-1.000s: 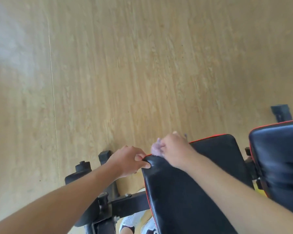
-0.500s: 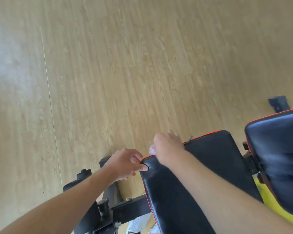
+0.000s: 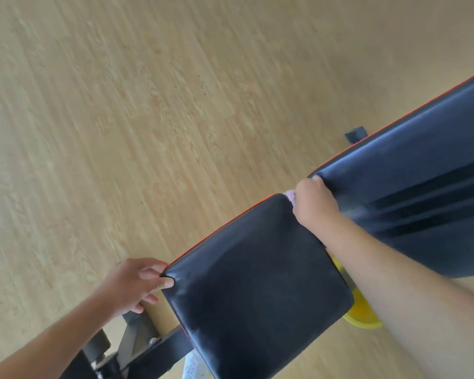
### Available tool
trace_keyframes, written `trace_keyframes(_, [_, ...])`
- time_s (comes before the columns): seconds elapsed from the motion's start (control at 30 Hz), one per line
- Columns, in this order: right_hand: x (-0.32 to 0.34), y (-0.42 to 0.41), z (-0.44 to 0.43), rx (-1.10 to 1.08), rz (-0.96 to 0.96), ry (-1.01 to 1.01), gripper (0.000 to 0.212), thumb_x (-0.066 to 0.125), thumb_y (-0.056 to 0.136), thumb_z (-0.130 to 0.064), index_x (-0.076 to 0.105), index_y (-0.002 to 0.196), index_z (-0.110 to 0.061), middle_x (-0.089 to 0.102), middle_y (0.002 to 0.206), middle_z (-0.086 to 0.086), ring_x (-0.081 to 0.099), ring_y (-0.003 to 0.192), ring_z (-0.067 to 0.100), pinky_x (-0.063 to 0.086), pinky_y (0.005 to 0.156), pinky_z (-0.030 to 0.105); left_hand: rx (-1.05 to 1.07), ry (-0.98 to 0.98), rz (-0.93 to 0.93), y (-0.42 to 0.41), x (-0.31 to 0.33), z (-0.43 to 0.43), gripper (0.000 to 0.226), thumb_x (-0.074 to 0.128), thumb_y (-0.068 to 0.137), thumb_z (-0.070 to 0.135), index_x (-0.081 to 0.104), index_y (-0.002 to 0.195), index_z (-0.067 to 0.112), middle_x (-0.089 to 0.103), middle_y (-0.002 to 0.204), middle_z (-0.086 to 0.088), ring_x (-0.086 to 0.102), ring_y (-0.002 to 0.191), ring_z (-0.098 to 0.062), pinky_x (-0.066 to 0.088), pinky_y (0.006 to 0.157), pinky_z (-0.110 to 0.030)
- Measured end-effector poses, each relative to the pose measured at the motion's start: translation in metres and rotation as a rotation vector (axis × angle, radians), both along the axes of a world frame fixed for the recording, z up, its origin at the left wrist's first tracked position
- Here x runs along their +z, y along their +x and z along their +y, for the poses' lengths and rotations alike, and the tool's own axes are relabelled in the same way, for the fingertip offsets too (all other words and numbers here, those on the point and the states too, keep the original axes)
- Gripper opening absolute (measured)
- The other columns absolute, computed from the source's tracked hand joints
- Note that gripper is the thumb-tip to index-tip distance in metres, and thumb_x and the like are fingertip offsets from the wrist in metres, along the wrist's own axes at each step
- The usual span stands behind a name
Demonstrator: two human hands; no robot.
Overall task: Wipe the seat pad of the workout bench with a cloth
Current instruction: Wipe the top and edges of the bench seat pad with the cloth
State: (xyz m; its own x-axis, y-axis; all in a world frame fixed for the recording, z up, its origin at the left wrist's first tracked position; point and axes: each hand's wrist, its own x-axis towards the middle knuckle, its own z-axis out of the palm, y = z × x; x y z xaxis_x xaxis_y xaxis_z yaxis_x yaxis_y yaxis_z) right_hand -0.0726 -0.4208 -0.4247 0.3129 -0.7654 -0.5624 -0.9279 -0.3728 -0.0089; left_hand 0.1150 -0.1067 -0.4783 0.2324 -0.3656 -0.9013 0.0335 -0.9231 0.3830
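Seat pad (image 3: 257, 283): black, glossy, roughly square with rounded corners, edged in thin red piping along the far side. Sits low and centre in the head view, turned diagonally, long axis of the bench running from lower left up to upper right. Narrower left end points toward the black metal frame (image 3: 148, 351) at the bottom edge; opposite end faces the back pad (image 3: 411, 187), set apart from it by a narrow gap. Back pad likewise black with red piping, stretching off the right edge, ribbed with dark lengthwise grooves.

Left hand (image 3: 132, 285): clamped on the pad's near left corner, thumb pressed on top, fingers curled under the edge.

Right hand (image 3: 315, 203): closed into a fist at the pad's far right corner, right at the gap between the two pads, gripping a pale pink cloth (image 3: 290, 196); only a small tuft shows past the knuckles, touching the pad's corner.

Beneath the right forearm, a yellow object (image 3: 361, 313), partly hidden; cannot tell what. Small dark foot (image 3: 355, 134) beyond the back pad. All on a light wood-grain floor (image 3: 148, 119).

No brand, label or writing legible anywhere.
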Motion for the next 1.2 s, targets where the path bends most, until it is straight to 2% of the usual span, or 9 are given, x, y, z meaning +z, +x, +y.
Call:
trace_keyframes(0.1, [0.012, -0.044, 0.031, -0.009, 0.022, -0.048, 0.030, 0.040, 0.079, 0.008, 0.032, 0.061, -0.014, 0.047, 0.071, 0.005, 0.046, 0.075, 0.030, 0.034, 0.049, 0.029, 0.046, 0.005, 0.004, -0.002, -0.005, 0.004, 0.031, 0.084, 0.081, 0.027, 0.069, 0.109, 0.029, 0.079, 0.100, 0.002, 0.080, 0.069, -0.022, 0.061, 0.059, -0.041])
trace_keyframes(0.23, [0.044, -0.067, 0.050, -0.067, 0.078, 0.048, 0.020, 0.052, 0.084, 0.000, 0.049, 0.092, -0.019, 0.054, 0.088, 0.005, 0.059, 0.094, 0.032, 0.051, 0.077, 0.035, 0.064, 0.016, 0.016, -0.001, -0.008, 0.004, 0.034, 0.084, 0.079, 0.027, 0.071, 0.111, 0.028, 0.079, 0.100, -0.001, 0.080, 0.069, -0.026, 0.054, 0.052, -0.033])
trace_keyframes(0.37, [0.025, -0.030, 0.031, -0.027, 0.003, -0.018, 0.024, 0.052, 0.075, 0.005, 0.037, 0.064, -0.010, 0.040, 0.063, -0.001, 0.045, 0.064, 0.026, 0.028, 0.039, 0.026, 0.067, 0.019, 0.014, -0.001, -0.005, 0.002, 0.033, 0.085, 0.079, 0.022, 0.072, 0.110, 0.024, 0.080, 0.097, -0.002, 0.079, 0.069, -0.030, 0.050, 0.051, -0.031])
trace_keyframes(0.57, [-0.015, 0.011, 0.004, -0.130, -0.364, 0.144, 0.036, 0.053, 0.095, -0.013, 0.047, 0.060, -0.010, 0.044, 0.050, 0.005, 0.045, 0.051, 0.025, 0.037, 0.051, 0.026, 0.040, 0.017, 0.023, -0.002, -0.004, 0.001, 0.037, 0.084, 0.081, 0.024, 0.070, 0.115, 0.025, 0.079, 0.104, -0.002, 0.080, 0.069, -0.027, 0.053, 0.051, -0.031])
trace_keyframes(0.77, [0.015, -0.085, 0.047, -0.098, 0.041, 0.009, 0.015, 0.049, 0.093, -0.001, 0.061, 0.093, -0.010, 0.067, 0.086, 0.010, 0.063, 0.093, 0.031, 0.056, 0.071, 0.035, 0.061, 0.026, 0.032, -0.001, -0.002, 0.002, 0.040, 0.084, 0.080, 0.024, 0.070, 0.117, 0.022, 0.078, 0.106, -0.003, 0.080, 0.069, -0.029, 0.049, 0.049, -0.029])
trace_keyframes(0.83, [0.016, -0.088, 0.051, -0.073, 0.075, 0.015, 0.010, 0.056, 0.093, -0.009, 0.059, 0.101, -0.013, 0.065, 0.093, 0.010, 0.061, 0.088, 0.030, 0.048, 0.064, 0.030, 0.061, 0.023, 0.025, -0.001, -0.002, 0.003, 0.040, 0.084, 0.080, 0.025, 0.069, 0.117, 0.023, 0.077, 0.108, -0.002, 0.080, 0.068, -0.029, 0.050, 0.050, -0.030])
trace_keyframes(1.03, [-0.003, -0.032, 0.032, -0.012, -0.177, -0.067, 0.022, 0.054, 0.079, 0.005, 0.050, 0.066, -0.012, 0.040, 0.067, -0.002, 0.044, 0.052, 0.019, 0.041, 0.043, 0.033, 0.061, 0.011, -0.003, -0.005, 0.000, 0.005, 0.034, 0.083, 0.081, 0.026, 0.069, 0.111, 0.027, 0.076, 0.108, 0.000, 0.080, 0.068, -0.028, 0.056, 0.057, -0.037])
trace_keyframes(1.1, [-0.001, -0.059, 0.039, 0.086, -0.063, -0.063, 0.026, 0.063, 0.078, -0.001, 0.044, 0.077, -0.019, 0.031, 0.070, -0.005, 0.044, 0.055, 0.019, 0.031, 0.045, 0.027, 0.067, 0.001, 0.000, -0.007, 0.000, 0.004, 0.034, 0.082, 0.082, 0.026, 0.069, 0.114, 0.025, 0.076, 0.109, -0.002, 0.080, 0.068, -0.029, 0.054, 0.057, -0.036])
trace_keyframes(1.2, [-0.005, -0.146, 0.067, -0.063, 0.087, -0.054, 0.032, 0.065, 0.081, -0.007, 0.052, 0.106, -0.022, 0.035, 0.072, -0.005, 0.057, 0.070, 0.027, 0.037, 0.058, 0.028, 0.073, -0.005, 0.002, -0.007, 0.003, 0.003, 0.030, 0.080, 0.084, 0.026, 0.070, 0.112, 0.025, 0.075, 0.108, -0.002, 0.079, 0.067, -0.030, 0.052, 0.059, -0.034])
